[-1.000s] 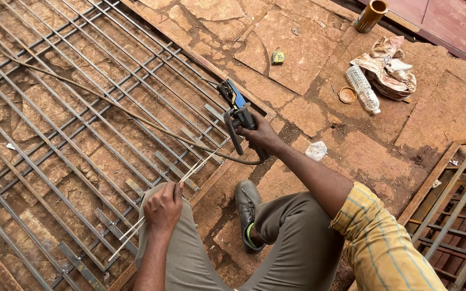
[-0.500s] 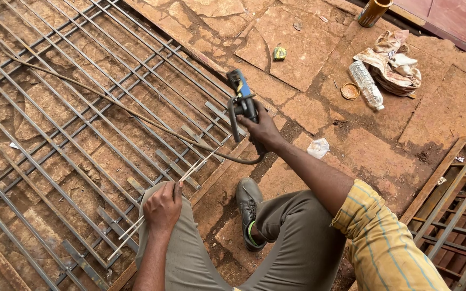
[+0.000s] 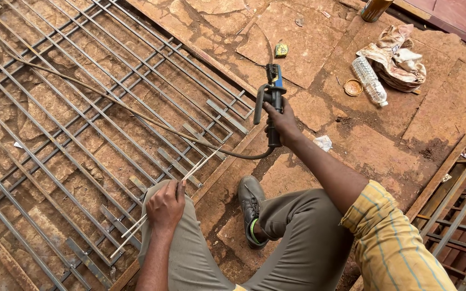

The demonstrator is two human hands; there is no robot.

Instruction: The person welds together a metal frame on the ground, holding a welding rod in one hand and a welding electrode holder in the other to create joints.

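My right hand [image 3: 281, 123] grips the handle of a welding electrode holder [image 3: 272, 97], held upright above the stone floor, its blue-tipped jaw pointing away from me. A dark cable [image 3: 136, 114] runs from it across the metal grille [image 3: 82, 124] to the upper left. My left hand [image 3: 166, 206] rests on my left knee and holds a few thin pale welding rods [image 3: 190, 172] that slant over the grille's near edge. The grille of grey bars lies flat on the floor at the left.
My dark shoe [image 3: 250, 207] is planted on the reddish stone floor. A plastic bottle [image 3: 369, 82], a round lid [image 3: 353, 87], a heap of rags [image 3: 397, 54] and a small yellow-green object [image 3: 281, 50] lie farther off. Another metal frame [image 3: 459, 215] lies at the right.
My right hand has lifted the electrode holder and turned it more upright. My left hand and the rods have stayed on my knee.
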